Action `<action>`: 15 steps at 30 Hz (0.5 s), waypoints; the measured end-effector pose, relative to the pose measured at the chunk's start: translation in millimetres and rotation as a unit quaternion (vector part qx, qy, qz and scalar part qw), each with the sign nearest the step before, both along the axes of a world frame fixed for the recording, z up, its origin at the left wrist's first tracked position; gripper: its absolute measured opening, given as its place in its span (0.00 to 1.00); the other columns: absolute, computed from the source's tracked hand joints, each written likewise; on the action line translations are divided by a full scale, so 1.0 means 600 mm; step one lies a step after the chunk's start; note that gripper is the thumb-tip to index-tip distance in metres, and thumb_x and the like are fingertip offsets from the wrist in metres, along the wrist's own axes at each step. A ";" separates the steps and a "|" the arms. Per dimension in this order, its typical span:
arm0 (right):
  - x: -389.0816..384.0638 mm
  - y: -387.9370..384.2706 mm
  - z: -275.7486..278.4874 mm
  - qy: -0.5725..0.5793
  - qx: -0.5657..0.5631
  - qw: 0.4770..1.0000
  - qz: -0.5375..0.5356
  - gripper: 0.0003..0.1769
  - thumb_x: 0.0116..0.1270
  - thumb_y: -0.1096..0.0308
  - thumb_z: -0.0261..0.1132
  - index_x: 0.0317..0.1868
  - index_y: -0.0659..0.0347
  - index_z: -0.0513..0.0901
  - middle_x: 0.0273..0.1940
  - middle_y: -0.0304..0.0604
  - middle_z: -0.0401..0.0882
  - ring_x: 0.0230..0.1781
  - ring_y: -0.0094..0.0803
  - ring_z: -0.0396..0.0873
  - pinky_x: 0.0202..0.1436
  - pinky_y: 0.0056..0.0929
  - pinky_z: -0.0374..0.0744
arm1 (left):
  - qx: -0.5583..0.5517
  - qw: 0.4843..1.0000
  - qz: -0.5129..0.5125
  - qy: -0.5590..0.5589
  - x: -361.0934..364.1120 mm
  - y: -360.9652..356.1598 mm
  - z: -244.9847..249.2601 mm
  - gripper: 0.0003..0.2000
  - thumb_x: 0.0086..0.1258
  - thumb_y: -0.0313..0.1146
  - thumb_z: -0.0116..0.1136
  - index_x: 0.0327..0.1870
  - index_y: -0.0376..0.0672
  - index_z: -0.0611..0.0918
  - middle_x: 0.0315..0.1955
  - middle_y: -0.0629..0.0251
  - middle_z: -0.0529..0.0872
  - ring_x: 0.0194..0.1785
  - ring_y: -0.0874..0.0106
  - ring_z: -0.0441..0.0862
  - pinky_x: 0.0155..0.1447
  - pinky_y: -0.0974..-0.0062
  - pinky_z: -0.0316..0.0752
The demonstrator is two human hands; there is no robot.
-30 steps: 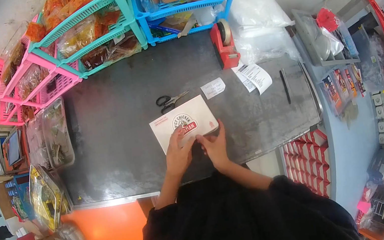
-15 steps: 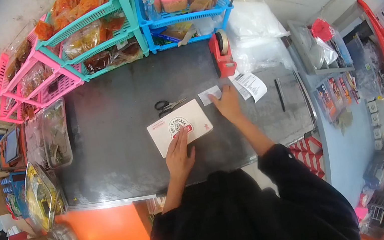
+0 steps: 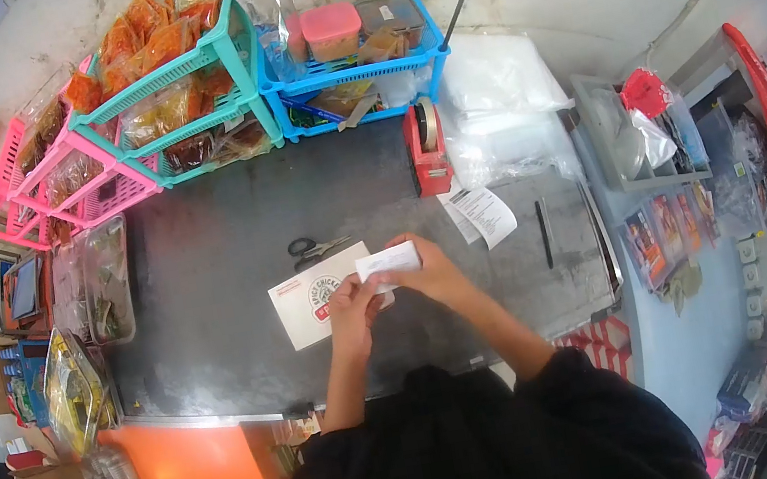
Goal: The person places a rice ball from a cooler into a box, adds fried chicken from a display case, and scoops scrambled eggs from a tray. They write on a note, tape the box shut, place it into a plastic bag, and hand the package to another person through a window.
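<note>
We show a small white paper slip [image 3: 389, 260] held just above the counter [image 3: 201, 240], over the right end of a flat white carton [image 3: 305, 305] with a red round print. The left hand [image 3: 354, 307] pinches the slip's lower left edge with thumb and fingertips closed. The right hand [image 3: 432, 274] has its fingers curled shut on the slip's right end. Neither hand holds anything else.

Half a second ago the slip lay on the counter beyond the carton's far right corner. The right hand was reaching for it and the left palm was pressing the carton flat. Now the slip is lifted and gripped by both hands, and the carton lies free. We judge that the handling has passed from the carton to the slip.

The carton sits about mid-counter, nearer the front edge. Black scissors [image 3: 312, 247] lie just beyond it. Printed receipts [image 3: 481, 215] lie to the right of the hands, and a dark pen [image 3: 545, 235] lies towards the right edge. A red tape dispenser [image 3: 426, 146] stands near the back edge, before a blue rack [image 3: 346, 73].
</note>
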State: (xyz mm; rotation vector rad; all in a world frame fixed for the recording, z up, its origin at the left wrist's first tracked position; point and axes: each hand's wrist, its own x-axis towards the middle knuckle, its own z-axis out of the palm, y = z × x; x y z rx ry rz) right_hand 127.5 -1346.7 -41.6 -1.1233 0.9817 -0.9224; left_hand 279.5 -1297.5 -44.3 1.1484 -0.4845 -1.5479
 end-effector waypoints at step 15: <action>-0.061 -0.173 -0.117 -0.276 0.064 0.893 -0.350 0.04 0.65 0.66 0.59 0.36 0.56 0.76 0.40 0.36 0.72 0.35 0.21 0.73 0.32 0.16 0.75 | -0.086 0.634 0.170 -0.750 0.133 0.070 -0.081 0.18 0.60 0.31 0.60 0.51 0.36 0.74 0.43 0.52 0.79 0.49 0.59 0.76 0.54 0.62 0.69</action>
